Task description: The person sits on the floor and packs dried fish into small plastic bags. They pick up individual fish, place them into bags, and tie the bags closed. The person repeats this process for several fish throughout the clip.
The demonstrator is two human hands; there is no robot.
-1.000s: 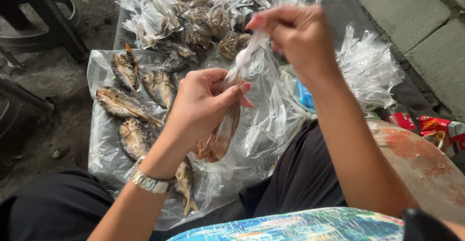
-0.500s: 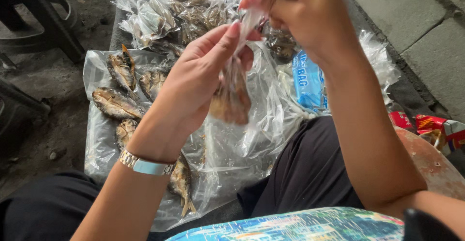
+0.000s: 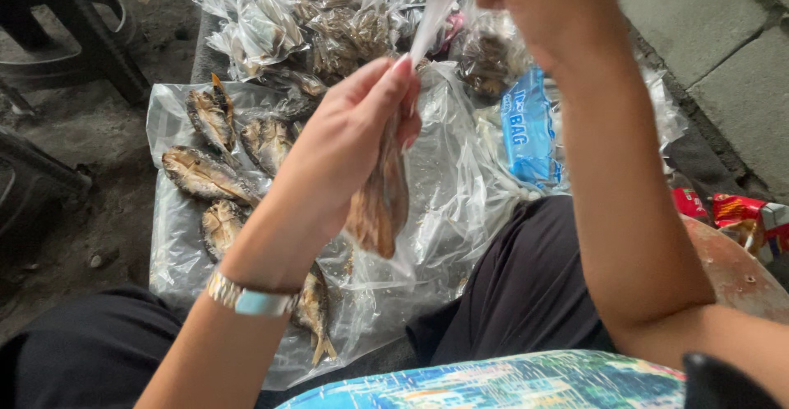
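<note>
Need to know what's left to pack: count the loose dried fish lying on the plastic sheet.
5 in view: two at the back, one at left, one below, one near the wrist. The left arm may hide more.

Grey concrete ground (image 3: 123,212), clear plastic sheet (image 3: 177,261), dried fish (image 3: 205,175), bagged fish (image 3: 329,23)

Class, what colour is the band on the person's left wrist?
Silver with a pale blue face, the wristband, head view.

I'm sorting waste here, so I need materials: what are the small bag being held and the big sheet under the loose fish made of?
The small bag looks like thin clear plastic film: glossy and crinkled, with the dried fish showing through. The sheet under the loose fish appears to be the same kind of film, transparent and wrinkled with shiny creases, probably polyethylene.
</note>
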